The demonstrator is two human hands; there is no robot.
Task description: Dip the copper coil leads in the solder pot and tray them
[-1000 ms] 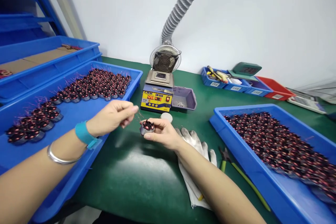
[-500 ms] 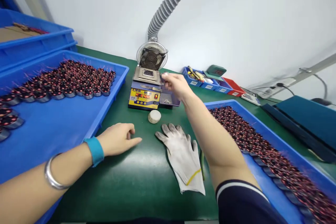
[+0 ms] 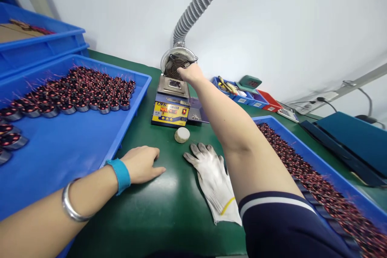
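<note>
My left hand [image 3: 143,165] rests on the green tabletop beside the left blue tray, thumb stretched out and apart from the curled fingers, nothing in it. Stretched forward, my right hand [image 3: 191,73] is in front of the round fan grille [image 3: 173,68], its thumb toward the grille. Its other fingers are hidden, and I cannot tell whether it touches or grips the fan. Below it is a yellow and blue solder pot [image 3: 169,113] with a lit red display and a metal top. A small round whitish block [image 3: 182,135] and white work gloves [image 3: 213,177] lie nearer.
Blue trays of wired coils stand left [image 3: 127,129] and right [image 3: 263,119]. A grey ribbed duct [image 3: 199,4] rises from behind the fan. Small blue bins [image 3: 242,100] and a red bin [image 3: 269,98] line the wall. A teal case [image 3: 350,141] sits at the right.
My right hand has moved up and back, from beside the pot's metal top to the fan. My left hand stays on the table, and the view has shifted slightly.
</note>
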